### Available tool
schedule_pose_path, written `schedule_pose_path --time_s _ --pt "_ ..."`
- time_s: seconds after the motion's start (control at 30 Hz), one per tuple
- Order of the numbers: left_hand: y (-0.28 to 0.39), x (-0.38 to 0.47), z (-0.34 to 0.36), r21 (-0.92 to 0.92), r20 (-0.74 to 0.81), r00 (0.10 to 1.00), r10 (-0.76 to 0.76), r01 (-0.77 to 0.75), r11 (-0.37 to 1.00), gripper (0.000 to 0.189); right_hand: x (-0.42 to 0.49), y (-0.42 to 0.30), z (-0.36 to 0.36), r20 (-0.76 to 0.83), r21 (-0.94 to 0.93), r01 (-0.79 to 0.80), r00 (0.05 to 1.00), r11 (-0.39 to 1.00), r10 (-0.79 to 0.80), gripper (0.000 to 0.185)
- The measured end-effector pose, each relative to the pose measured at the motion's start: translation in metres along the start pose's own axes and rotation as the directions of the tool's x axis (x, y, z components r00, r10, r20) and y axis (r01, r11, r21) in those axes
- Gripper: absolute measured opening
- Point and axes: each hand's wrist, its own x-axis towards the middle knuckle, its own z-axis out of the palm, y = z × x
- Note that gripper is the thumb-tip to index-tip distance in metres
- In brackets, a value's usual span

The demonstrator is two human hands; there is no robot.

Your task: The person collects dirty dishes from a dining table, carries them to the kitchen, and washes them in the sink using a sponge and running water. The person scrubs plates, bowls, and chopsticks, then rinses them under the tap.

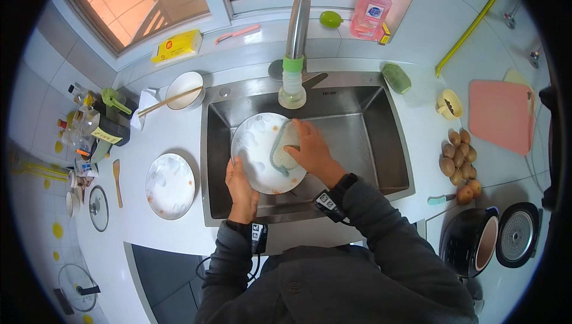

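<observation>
Over the stainless-steel sink (pixel 348 145) I see a white plate (pixel 254 145) with a faint floral pattern. My left hand (pixel 241 187) grips its lower left rim, the thumb on the upper face. A pale green scrubbing pad (pixel 282 152) lies against the right part of the plate. My right hand (pixel 315 147) holds the pad there, covering its right side. The faucet (pixel 297 33), fitted with a clear, green-banded nozzle, reaches over the back of the sink; no stream of water is visible. A similar plate (pixel 170 185) rests on the counter left of the sink.
A bowl (pixel 184 94) with chopsticks (pixel 170 100) and several bottles (pixel 89 123) stand left. Pink soap (pixel 370 9) is on the sill. Right are a green gourd piece (pixel 397 78), kiwifruit (pixel 458 156), a knife (pixel 441 199), a pink cutting board (pixel 500 114) and an uncovered rice cooker (pixel 469 243).
</observation>
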Motion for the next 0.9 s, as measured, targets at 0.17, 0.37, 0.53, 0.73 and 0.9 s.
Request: schedule_pose_path --time_s 0.17,0.37,0.53,0.73,0.9 --pt "-0.006 -0.012 0.008 0.009 -0.006 0.999 -0.033 0.033 0.999 0.026 -0.014 -0.004 0.025 0.069 -0.309 0.238 0.971 0.921 -0.228 0.052" --pt "-0.016 -0.009 0.008 0.068 -0.048 0.991 -0.124 0.127 0.99 0.027 -0.026 -0.023 0.062 0.15 -0.061 0.532 0.841 0.844 -0.52 0.042" --pt "-0.002 -0.009 0.002 -0.015 -0.022 1.0 0.006 -0.006 1.0 0.03 -0.034 0.007 0.008 0.38 -0.206 0.631 0.756 0.748 -0.533 0.042" --pt "-0.012 -0.011 0.013 0.043 0.019 0.987 -0.159 0.158 0.987 0.03 -0.022 -0.019 0.028 0.097 -0.189 0.614 0.788 0.766 -0.608 0.041" --pt "-0.003 -0.012 0.012 0.018 0.002 0.994 -0.111 0.111 0.994 0.031 -0.033 0.005 0.001 0.494 -0.243 0.592 0.758 0.768 -0.427 0.042"
